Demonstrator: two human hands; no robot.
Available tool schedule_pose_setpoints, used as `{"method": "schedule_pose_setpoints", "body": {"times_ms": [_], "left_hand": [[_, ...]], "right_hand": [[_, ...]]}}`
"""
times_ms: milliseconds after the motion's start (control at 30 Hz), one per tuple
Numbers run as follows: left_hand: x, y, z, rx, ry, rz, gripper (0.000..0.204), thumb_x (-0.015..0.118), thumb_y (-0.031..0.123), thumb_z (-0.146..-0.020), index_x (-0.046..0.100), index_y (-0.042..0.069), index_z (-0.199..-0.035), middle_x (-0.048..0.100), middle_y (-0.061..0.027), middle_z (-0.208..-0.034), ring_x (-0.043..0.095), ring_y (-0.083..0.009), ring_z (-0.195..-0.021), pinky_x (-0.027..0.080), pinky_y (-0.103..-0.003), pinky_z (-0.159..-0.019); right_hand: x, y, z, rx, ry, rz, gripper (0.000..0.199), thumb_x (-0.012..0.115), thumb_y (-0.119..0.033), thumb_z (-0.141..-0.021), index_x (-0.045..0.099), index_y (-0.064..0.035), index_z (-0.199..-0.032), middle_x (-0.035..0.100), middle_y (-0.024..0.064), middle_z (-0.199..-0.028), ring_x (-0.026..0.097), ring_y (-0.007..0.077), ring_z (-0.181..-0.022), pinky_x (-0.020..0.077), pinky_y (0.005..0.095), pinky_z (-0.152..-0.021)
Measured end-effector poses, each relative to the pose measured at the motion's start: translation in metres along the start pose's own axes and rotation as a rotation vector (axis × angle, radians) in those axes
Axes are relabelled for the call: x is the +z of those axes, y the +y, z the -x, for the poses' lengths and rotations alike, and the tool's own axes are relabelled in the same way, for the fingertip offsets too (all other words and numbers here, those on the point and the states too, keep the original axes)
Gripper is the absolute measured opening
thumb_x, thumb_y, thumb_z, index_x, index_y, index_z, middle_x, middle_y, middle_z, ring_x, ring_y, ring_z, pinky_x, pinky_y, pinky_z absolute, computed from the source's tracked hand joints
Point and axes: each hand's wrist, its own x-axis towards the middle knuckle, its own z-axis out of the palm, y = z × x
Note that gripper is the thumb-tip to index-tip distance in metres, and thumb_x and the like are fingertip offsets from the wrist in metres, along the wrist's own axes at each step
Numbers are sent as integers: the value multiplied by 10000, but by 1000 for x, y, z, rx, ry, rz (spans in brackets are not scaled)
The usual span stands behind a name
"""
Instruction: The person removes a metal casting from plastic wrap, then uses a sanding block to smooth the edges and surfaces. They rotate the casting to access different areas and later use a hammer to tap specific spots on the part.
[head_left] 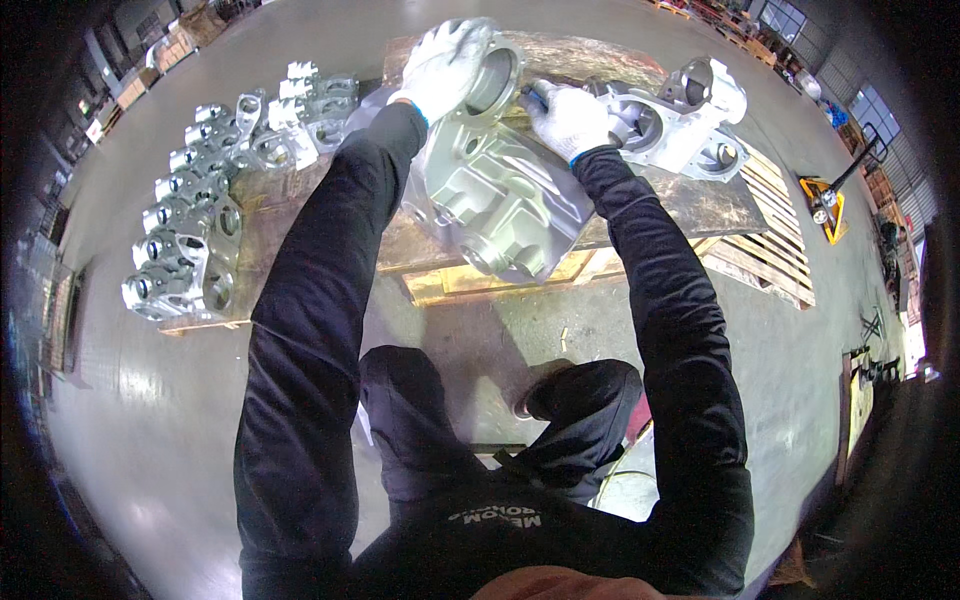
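Observation:
A large silver-grey metal casting [505, 195] lies in front of me on a wooden board, with a round flanged opening at its far end. My left hand [447, 65], in a white glove, is closed over the left side of that opening's rim. Just right of the opening, my right hand [572, 120], also gloved in white, has its fingers curled in toward it. Something small and dark shows at the right fingertips, but its kind is unclear. Close to my right hand stands another metal casting [680, 125] with several round holes.
Several smaller metal castings [190, 215] stand in rows along the left of the wooden board [395, 245]. A slatted wooden pallet [765, 240] sits at the right end. Farther right on the floor is a yellow pallet jack [825, 200]. My legs are below the near edge.

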Motion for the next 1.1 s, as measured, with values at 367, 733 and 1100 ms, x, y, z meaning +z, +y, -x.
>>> {"method": "schedule_pose_setpoints", "body": {"times_ms": [367,733,1100], "left_hand": [[-17,16,-5,-93,-7,92,490,584,250,-929,551,60,-1379,560,-182,-1388,510,-393,-1279,415,-487,-1078],[-8,15,-2,-172,100,259,423,396,316,-1015,577,166,-1366,581,-164,-1346,513,-362,-1297,372,-488,-1112],[-5,8,-1,-177,-9,248,431,466,232,-985,532,154,-1404,571,-150,-1370,510,-365,-1291,399,-470,-1102]], "right_hand": [[-10,-50,21,-181,-126,128,286,647,-389,-898,735,-122,-950,715,166,-781,715,358,-772,566,477,-688],[-88,-101,-16,-289,-3,98,225,675,-287,-761,759,-79,-784,721,184,-779,729,345,-768,584,435,-703],[-91,-7,-72,12,-204,-271,462,723,-457,-863,768,-106,-1160,770,139,-1051,725,288,-989,539,368,-923]]}}
